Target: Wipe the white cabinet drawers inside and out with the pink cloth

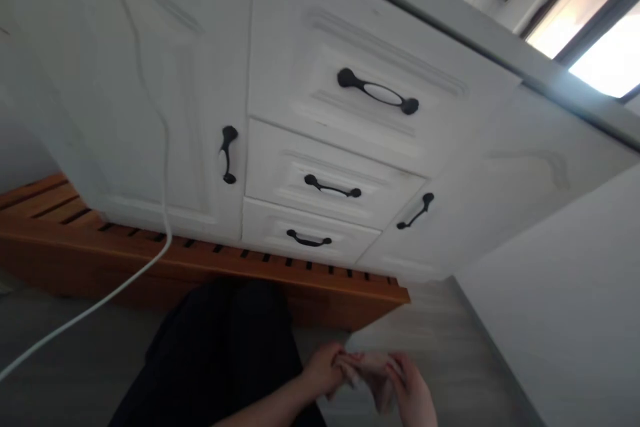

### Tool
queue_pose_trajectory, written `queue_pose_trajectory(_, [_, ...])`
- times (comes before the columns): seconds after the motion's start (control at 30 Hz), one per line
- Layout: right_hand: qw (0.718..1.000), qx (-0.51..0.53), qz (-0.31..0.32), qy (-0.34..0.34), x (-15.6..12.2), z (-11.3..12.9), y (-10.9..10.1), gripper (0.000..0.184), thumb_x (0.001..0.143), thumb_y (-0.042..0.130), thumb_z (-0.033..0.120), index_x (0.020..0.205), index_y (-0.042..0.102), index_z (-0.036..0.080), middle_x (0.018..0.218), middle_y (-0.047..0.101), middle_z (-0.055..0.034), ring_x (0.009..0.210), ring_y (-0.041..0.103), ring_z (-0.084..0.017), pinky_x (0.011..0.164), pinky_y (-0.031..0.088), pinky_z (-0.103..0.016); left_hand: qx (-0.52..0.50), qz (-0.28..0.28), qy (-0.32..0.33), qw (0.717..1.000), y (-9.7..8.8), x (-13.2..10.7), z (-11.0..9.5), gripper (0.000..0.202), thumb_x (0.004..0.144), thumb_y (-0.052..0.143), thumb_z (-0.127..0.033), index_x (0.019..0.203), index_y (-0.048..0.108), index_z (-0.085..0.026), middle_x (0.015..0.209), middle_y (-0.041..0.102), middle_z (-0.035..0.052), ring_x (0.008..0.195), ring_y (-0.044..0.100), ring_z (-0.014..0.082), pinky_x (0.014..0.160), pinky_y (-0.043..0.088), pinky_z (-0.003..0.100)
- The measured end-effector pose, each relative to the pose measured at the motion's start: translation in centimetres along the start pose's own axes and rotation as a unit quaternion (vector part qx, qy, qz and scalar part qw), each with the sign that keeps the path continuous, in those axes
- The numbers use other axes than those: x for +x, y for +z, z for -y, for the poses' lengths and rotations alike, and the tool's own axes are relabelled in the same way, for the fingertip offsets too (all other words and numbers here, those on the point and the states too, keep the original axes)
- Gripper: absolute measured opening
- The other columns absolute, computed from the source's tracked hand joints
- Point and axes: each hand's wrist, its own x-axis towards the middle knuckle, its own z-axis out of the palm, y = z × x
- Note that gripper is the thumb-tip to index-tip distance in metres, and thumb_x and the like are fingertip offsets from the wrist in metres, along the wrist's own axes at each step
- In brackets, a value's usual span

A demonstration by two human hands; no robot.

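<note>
Low in the head view, beside my dark-trousered knees [255,333], a pale pinkish piece of cloth [376,368] is stretched between my two hands. It looks soft and thin; blur keeps me from telling its exact kind. My left hand [324,368] has its fingers closed on the cloth's left end. At the other end my right hand [413,388] pinches it between thumb and fingers. Part of the cloth sags below the hands, above the grey floor [455,347].
A white cabinet [320,147] with several black handles fills the view ahead. At its foot runs an orange-brown slatted wooden frame [345,287]. A white cable [123,287] crosses on the left. A white wall [560,293] is to the right, a window [595,27] at upper right.
</note>
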Motion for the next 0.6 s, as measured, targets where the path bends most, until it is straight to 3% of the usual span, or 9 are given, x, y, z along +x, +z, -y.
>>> queue_pose_trajectory(0.13, [0.999, -0.025, 0.011, -0.027, -1.3, 1.5, 0.9, 0.036, 0.083, 0.048, 0.040, 0.103, 0.071, 0.022, 0.107, 0.073, -0.0110, 0.101, 0.069, -0.028, 0.093, 0.052, -0.041, 0.044, -0.029, 0.003, 0.999, 0.4, 0.7, 0.6, 0.020, 0.075, 0.055, -0.022, 0.093, 0.064, -0.017, 0.092, 0.069, 0.0023, 0.091, 0.063, 0.0182, 0.083, 0.047, 0.029])
queue_pose_trajectory(0.3, [0.998, -0.038, -0.007, -0.043, -0.9, 2.8, 1.5, 0.034, 0.084, 0.052, 0.036, 0.109, 0.070, 0.020, 0.109, 0.072, -0.0118, 0.103, 0.067, -0.028, 0.094, 0.050, -0.040, 0.086, -0.033, 0.024, 0.995, -0.4, 0.4, -0.3, 0.018, 0.077, 0.054, -0.025, 0.090, 0.065, -0.019, 0.091, 0.068, 0.0013, 0.090, 0.061, 0.0178, 0.082, 0.043, 0.028])
queue_pose_trajectory(0.47, [0.997, -0.056, 0.014, -0.056, -1.0, 4.2, 1.5, 0.030, 0.082, 0.057, 0.034, 0.108, 0.068, 0.022, 0.095, 0.069, -0.0079, 0.091, 0.066, -0.026, 0.088, 0.051, -0.037, 0.104, -0.042, 0.012, 0.994, -0.5, 0.0, -0.4, 0.014, 0.080, 0.053, -0.027, 0.084, 0.062, -0.019, 0.082, 0.065, 0.0006, 0.081, 0.060, 0.0171, 0.075, 0.042, 0.028])
queue_pose_trajectory(0.6, [0.995, -0.063, 0.046, -0.067, -2.2, 5.4, 4.1, 0.017, 0.082, 0.058, 0.030, 0.096, 0.066, 0.023, 0.086, 0.064, -0.0045, 0.084, 0.065, -0.023, 0.081, 0.051, -0.034, 0.072, -0.062, 0.000, 0.995, -0.7, 0.6, -0.1, 0.019, 0.085, 0.043, -0.024, 0.087, 0.061, -0.018, 0.090, 0.068, 0.0044, 0.089, 0.061, 0.0188, 0.084, 0.044, 0.030])
